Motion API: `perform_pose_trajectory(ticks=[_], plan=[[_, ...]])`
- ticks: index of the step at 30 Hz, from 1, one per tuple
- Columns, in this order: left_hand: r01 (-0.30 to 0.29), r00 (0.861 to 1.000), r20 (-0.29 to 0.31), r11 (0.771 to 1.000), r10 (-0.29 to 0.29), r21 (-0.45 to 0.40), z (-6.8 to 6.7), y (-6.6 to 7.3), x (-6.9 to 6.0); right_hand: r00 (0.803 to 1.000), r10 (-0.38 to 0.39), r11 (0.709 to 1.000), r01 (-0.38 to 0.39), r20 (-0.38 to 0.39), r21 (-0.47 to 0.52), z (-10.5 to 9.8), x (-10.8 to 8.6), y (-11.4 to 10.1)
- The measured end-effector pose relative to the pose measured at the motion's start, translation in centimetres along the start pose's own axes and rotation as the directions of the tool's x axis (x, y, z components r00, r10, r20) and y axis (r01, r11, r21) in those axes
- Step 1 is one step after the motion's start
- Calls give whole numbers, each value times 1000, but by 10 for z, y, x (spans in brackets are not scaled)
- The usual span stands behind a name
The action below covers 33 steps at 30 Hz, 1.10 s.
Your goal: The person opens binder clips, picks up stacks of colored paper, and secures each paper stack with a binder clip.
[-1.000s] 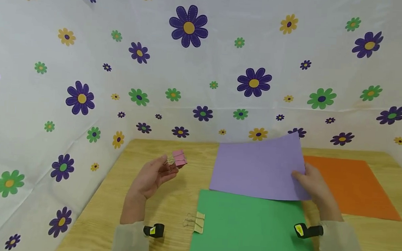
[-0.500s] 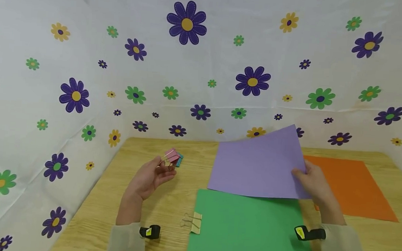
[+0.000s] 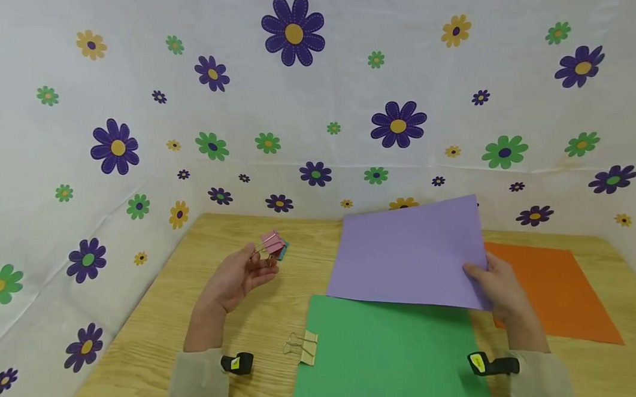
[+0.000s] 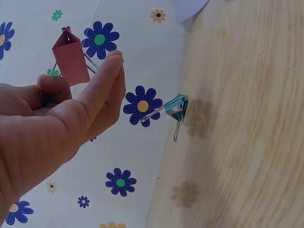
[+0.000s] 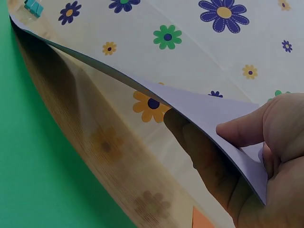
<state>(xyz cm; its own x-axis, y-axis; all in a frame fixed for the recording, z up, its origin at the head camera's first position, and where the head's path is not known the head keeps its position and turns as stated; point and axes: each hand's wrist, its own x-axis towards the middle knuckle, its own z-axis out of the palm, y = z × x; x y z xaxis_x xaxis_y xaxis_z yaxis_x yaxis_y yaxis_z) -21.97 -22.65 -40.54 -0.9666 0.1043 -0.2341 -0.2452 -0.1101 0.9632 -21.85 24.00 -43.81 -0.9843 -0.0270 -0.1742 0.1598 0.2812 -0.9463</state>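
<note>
My left hand [image 3: 236, 276] pinches a pink binder clip [image 3: 272, 242] by its wire handles, above the table at the left. In the left wrist view the pink clip [image 4: 71, 61] rises from between thumb and fingers. A teal binder clip [image 4: 176, 107] stands on the wood, separate from the hand. My right hand [image 3: 502, 290] grips the right edge of a purple sheet [image 3: 406, 257], thumb on top and fingers beneath, as the right wrist view shows. That edge is lifted and the sheet bends.
A green sheet [image 3: 390, 364] lies at the front of the wooden table [image 3: 143, 339], with a pale yellow binder clip [image 3: 309, 348] at its left edge. An orange sheet [image 3: 566, 295] lies at the right. White flowered cloth [image 3: 323, 91] stands behind and at the left.
The left hand and pink clip have shifted slightly left, and the teal clip has come into sight behind them. The purple sheet's left side now appears raised a little, its right edge still gripped.
</note>
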Motion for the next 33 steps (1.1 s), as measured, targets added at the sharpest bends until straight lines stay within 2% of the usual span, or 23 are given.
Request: perform_pose_trajectory(ticks=[6,12,25,33], plan=[[-14,1000,1,1000,14,-3,0,-2,-1,1000,6,1000,-6,8,11,-1,0,0],[-53,998,42,999,52,4,3,1,-2,1000,1,1000,-1,-7,5,-2,-1,-2],[-52,997,50,999,52,-1,4,1,-4,999,-14,1000,13,-50,-16,-8,-4,4],[-47,998,53,999,46,6,4,-2,-2,999,-7,986,14,-45,163,-15,-3,9]])
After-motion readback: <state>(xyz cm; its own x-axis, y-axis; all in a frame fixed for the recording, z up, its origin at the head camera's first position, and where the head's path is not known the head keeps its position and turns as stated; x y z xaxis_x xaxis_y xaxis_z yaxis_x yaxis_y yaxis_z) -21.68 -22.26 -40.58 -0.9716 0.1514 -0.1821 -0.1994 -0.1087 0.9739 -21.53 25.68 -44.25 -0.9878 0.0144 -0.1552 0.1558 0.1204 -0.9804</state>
